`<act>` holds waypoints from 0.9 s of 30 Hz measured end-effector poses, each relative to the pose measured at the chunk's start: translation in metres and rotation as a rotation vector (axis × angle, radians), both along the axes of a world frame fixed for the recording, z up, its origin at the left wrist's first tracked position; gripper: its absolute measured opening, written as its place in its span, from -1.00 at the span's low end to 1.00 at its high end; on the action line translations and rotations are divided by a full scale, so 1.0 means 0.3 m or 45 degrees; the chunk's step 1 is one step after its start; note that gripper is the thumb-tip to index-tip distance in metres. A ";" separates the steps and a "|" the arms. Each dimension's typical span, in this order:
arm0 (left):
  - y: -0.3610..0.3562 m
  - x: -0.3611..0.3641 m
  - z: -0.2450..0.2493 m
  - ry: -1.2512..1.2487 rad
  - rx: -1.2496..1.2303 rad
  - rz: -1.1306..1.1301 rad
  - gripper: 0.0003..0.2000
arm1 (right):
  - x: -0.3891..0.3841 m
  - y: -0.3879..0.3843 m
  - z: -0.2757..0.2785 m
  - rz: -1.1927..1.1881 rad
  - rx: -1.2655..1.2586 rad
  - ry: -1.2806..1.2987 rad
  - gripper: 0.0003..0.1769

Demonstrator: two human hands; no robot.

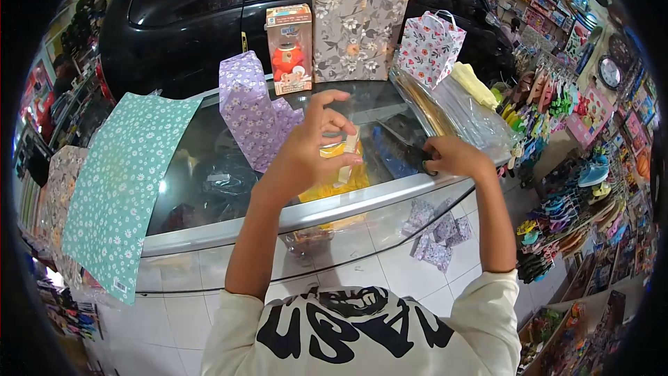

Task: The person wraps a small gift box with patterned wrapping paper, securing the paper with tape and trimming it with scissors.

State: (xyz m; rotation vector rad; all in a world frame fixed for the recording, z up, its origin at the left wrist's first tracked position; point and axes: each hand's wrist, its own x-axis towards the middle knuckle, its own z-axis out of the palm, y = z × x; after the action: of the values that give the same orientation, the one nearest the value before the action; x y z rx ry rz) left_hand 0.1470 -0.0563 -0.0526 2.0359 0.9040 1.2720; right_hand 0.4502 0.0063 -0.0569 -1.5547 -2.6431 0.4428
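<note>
My left hand (pixel 306 150) is raised over the glass counter, its fingers curved and thumb forward. A short pale strip (pixel 351 145), which looks like tape, sits at the thumb and a fingertip and hangs down past the thumb. My right hand (pixel 456 157) is closed around the dark handles of a pair of scissors (pixel 407 143) near the counter's front edge. The blades point away to the left. Below my left hand shows something yellow (pixel 327 184). Left of that hand, a folded length of purple floral paper (pixel 245 111) stands on the counter.
Along the back stand a boxed red toy (pixel 289 49), a grey floral gift bag (pixel 355 35) and a white floral bag (pixel 431 45). Green floral paper (pixel 129 181) overhangs the left end. Clear plastic sleeves (pixel 473 115) lie at right. A black cable (pixel 376 251) runs along the front.
</note>
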 end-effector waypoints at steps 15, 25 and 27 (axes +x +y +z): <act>0.026 -0.004 0.014 0.040 -0.053 -0.043 -0.14 | 0.027 -0.172 0.270 0.162 -0.121 0.461 -0.22; 0.024 0.004 0.019 0.061 -0.043 -0.041 -0.15 | -0.035 -0.202 0.251 0.044 0.045 0.155 -0.25; 0.021 0.007 0.024 0.049 -0.055 -0.040 -0.15 | -0.042 -0.198 0.253 0.055 0.025 0.142 -0.25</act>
State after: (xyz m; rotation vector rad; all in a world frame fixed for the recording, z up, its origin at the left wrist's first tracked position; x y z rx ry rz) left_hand 0.1491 -0.0500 -0.0455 2.0389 0.9060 1.1903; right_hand 0.4377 -0.0532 0.0191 -1.4256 -2.5932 0.4897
